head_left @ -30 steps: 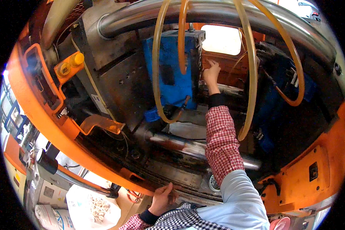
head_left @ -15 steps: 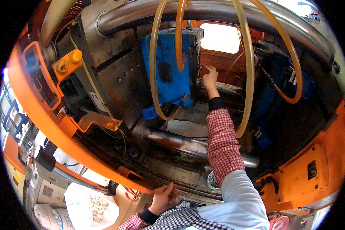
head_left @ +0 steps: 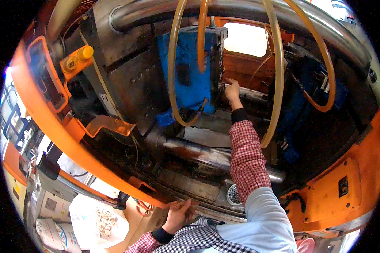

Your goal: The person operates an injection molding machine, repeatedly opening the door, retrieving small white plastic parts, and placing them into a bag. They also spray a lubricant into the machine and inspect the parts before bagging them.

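My right hand [head_left: 232,92] reaches deep into the machine, to the inner face of a blue mould block [head_left: 189,76]. Its fingers are bent together at that dark face; anything between them is too small or hidden to make out. Down at the front, my left hand [head_left: 178,216] is curled beside the end of the orange door frame [head_left: 126,183], and what its fingers close on is hidden. Below my right forearm sits a white tub [head_left: 233,195] of small grey pieces.
Yellowish hoses [head_left: 278,76] loop down around my right arm. A shiny steel bar [head_left: 198,154] crosses below, a thicker bar [head_left: 156,16] above. Another blue mould half [head_left: 302,97] stands at right. At lower left is a clear bag [head_left: 99,223] of pale pieces.
My right hand has moved slightly down along the mould face, and its outstretched fingers have bent in. My left hand stays by the door frame's end. The view has shifted a little.
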Demonstrator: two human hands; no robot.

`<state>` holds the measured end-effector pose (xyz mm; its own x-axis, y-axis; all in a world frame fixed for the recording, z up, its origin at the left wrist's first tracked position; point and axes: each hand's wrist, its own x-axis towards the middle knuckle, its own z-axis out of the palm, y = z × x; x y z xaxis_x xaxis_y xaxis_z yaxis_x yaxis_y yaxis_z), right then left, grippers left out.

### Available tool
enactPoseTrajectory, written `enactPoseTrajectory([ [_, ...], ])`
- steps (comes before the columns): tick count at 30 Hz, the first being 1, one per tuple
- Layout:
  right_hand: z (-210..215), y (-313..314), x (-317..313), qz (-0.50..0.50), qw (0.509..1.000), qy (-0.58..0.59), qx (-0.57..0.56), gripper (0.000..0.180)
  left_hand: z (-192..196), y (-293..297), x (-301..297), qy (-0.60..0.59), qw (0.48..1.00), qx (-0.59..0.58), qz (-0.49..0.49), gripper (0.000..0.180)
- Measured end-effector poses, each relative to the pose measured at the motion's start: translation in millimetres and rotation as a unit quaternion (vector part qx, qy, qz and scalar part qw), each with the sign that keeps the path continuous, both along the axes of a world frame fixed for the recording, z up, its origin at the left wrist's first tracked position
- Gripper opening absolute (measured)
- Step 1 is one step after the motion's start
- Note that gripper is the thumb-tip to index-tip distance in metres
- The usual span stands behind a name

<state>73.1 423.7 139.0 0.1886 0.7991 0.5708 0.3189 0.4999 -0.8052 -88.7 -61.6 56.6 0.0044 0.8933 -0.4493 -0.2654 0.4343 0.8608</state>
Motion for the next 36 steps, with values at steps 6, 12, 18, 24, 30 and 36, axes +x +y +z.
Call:
enactPoseTrajectory([
  [6, -26, 19, -11, -0.108, 0.981, -0.158, 0.028, 0.034, -4, -5, -2, 0.001, 0.998, 0.050, 0.033, 0.024],
  [12, -10, -13, -19, -0.018, 0.994, -0.099, -0.046, 0.033, 51, -50, -24, 0.286, 0.927, 0.213, 0.112, 0.015],
  [18, 5, -80, -16, -0.214, 0.940, -0.195, 0.180, 0.029, 82, -74, -84, 0.617, 0.522, 0.413, 0.419, 0.059],
  [24, -8, -320, -22, 0.155, 0.979, -0.073, 0.109, 0.006, 86, -33, -134, 0.269, 0.848, 0.370, 0.267, 0.016],
  [30, -117, -471, 20, 0.202, 0.933, -0.296, -0.005, 0.024, 87, -35, -126, 0.262, 0.848, 0.388, 0.248, 0.017],
  [36, -200, -549, 43, 0.110, 0.909, -0.344, -0.207, 0.025, 91, -47, -109, 0.248, 0.890, 0.343, 0.167, 0.016],
])
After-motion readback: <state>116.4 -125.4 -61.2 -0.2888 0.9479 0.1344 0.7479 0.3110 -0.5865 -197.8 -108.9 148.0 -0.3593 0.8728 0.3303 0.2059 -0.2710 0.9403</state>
